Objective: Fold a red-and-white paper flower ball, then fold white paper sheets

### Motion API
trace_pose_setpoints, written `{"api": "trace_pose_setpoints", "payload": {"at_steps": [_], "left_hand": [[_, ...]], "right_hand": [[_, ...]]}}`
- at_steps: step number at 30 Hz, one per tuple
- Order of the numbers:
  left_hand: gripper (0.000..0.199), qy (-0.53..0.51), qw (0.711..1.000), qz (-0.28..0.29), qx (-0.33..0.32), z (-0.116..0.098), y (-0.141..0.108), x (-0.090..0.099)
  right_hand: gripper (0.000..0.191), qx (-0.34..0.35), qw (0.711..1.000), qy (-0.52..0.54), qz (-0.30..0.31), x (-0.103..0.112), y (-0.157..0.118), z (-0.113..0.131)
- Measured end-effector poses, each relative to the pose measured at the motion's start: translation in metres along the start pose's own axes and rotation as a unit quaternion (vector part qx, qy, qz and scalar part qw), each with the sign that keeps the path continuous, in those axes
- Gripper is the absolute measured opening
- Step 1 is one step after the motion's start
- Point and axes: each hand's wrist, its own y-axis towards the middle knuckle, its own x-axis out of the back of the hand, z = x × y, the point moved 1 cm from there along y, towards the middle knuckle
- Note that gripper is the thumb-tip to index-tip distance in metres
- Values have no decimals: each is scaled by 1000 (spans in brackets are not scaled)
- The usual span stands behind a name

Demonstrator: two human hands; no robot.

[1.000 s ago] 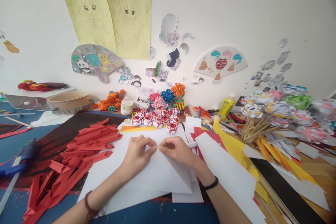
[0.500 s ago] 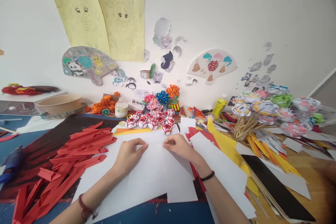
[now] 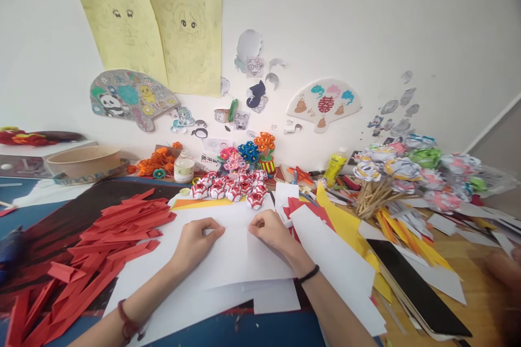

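White paper sheets (image 3: 163, 276) lie at the centre of the desk, and one upper sheet (image 3: 240, 252) has its near edge slightly raised. My left hand (image 3: 199, 241) pinches this upper sheet left of its middle, thumb against the fingers. On the right, my right hand (image 3: 271, 230) pinches the same sheet, a short gap from my left. Just beyond both hands sit red-and-white folded paper pieces (image 3: 234, 191).
Red paper strips (image 3: 106, 249) are heaped at the left. Paper flowers on sticks (image 3: 370, 195) and a black tablet-like object (image 3: 417, 287) are at the right. A person's blurred hand (image 3: 504, 268) shows at the right edge.
The view has shifted slightly, so most things sit a little further left. The upper sheet's near edge now stands out above the sheets below. Both hands keep their pinch.
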Motion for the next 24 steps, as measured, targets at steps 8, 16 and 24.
{"api": "trace_pose_setpoints", "payload": {"at_steps": [8,16,24], "left_hand": [[29,8,1000,1,0,-1,0,1],[32,25,1000,-15,7,0,-1,0],[32,7,1000,-10,-18,-1,0,1]], "right_hand": [[14,16,1000,-16,-13,0,-3,3],[13,17,1000,11,-2,1,0,-2],[31,24,980,131,148,18,3,-9]]}}
